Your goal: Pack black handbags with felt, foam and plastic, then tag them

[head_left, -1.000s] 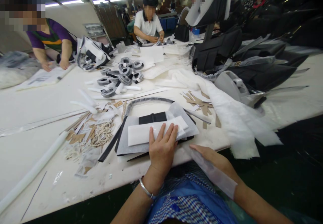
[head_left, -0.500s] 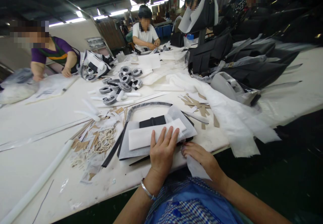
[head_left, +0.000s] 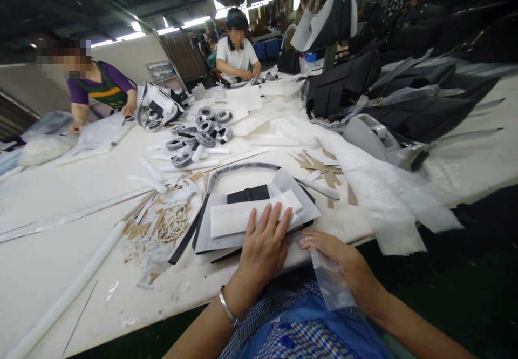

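A black handbag [head_left: 198, 229] lies on its side near the table's front edge, its wrapped handle [head_left: 243, 167] arching away from me. White tissue sheet and a white foam strip [head_left: 230, 217] cover its upper face. My left hand [head_left: 265, 237] rests on the foam strip and bag, fingers spread and flat. Just right of the bag, at the table edge, my right hand [head_left: 334, 253] pinches a clear plastic piece [head_left: 332, 280] that hangs down over my blue checked apron.
Cardboard scraps, strings and plastic bits [head_left: 165, 227] lie left of the bag. Cardboard strips [head_left: 324, 167] and white foam sheeting [head_left: 372, 186] lie to the right. Coiled straps [head_left: 204, 129] and black bags [head_left: 388, 94] sit further back. Co-workers [head_left: 237, 51] work across the table.
The plastic piece in my right hand has moved slightly right and hangs more in view. My left hand stays on the bag. The view has shifted a little.
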{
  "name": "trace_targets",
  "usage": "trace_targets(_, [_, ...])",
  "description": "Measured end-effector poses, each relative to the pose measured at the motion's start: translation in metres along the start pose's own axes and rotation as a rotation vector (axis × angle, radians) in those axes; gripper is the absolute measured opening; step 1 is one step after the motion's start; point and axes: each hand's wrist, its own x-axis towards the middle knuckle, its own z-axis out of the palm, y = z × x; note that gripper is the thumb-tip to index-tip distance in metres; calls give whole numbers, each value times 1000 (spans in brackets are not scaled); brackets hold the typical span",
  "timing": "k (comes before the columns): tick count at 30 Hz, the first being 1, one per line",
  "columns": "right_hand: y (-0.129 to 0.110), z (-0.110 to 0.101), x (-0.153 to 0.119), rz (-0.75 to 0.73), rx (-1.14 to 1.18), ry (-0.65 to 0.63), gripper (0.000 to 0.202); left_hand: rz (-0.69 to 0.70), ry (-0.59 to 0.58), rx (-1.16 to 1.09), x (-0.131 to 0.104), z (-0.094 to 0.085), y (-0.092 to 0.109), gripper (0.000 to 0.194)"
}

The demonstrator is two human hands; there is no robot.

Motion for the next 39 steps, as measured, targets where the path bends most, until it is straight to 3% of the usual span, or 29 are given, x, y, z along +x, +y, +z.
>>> trace_targets(7, [-12,-9,11,226,183,-30,32,33,-14,83,3,-3,-5,59])
trace_targets(13, [-4,-5,20,245,239,7,32,26,-9,110,6,-5,-3,58])
trace_targets(18, [-5,-17,20,144,179,18,27,40,26,101,11,-9,-8,56])
trace_targets(23, [-8,-31,13,-245,-72,-38,26,-12,51,-6,25,-28,-22,67])
trace_targets(28, [-6,-25,4,-533,-326,-187,24,-64,40,-44,38,-45,-34,70])
trace_targets(31, [-2,-20,0,-549,-284,-245,36,-126,25,-16,45,-55,-40,72])
trace_targets(34, [3,-16,-2,-467,-247,-112,50,-192,-18,9,52,-65,-44,74])
trace_targets(36, [6,-13,-1,-370,-265,-58,46,-224,-48,19,55,-69,-45,76])
trace_targets(39, [10,-9,-1,-313,-286,-215,54,-240,-78,20,56,-70,-46,76])
